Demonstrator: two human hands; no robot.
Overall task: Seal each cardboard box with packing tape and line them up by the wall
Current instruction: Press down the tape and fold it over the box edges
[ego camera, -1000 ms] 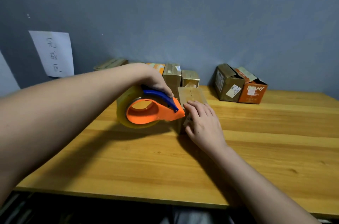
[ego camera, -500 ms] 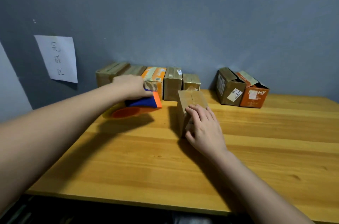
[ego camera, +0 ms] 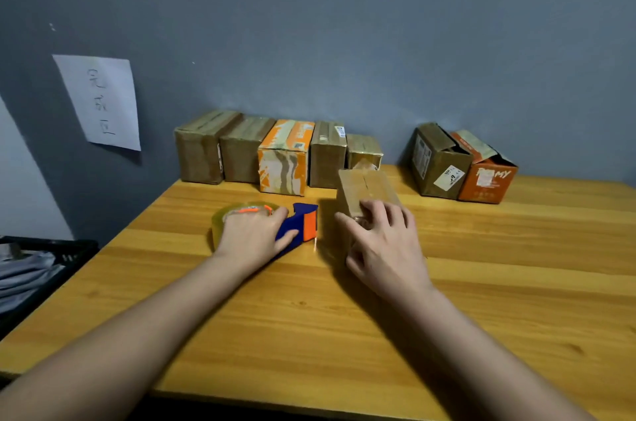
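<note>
A small brown cardboard box (ego camera: 364,188) stands mid-table with tape along its top seam. My right hand (ego camera: 382,245) lies over its near side, fingers spread and curved around it. To its left the tape dispenser (ego camera: 301,224), blue and orange with a clear tape roll, lies flat on the wooden table (ego camera: 481,283). My left hand (ego camera: 253,236) rests on top of the dispenser, fingers over its blue handle. Several taped boxes (ego camera: 285,155) stand in a row against the grey wall.
Two boxes with loose top flaps, one brown (ego camera: 440,162) and one orange (ego camera: 488,176), stand at the back right. A paper note (ego camera: 99,100) is stuck on the wall at left. A dark crate with cloth (ego camera: 38,265) sits off the table's left edge.
My left hand carried the tape dispenser away from the box and laid it flat on the table to the left. My right hand stayed on the box.
</note>
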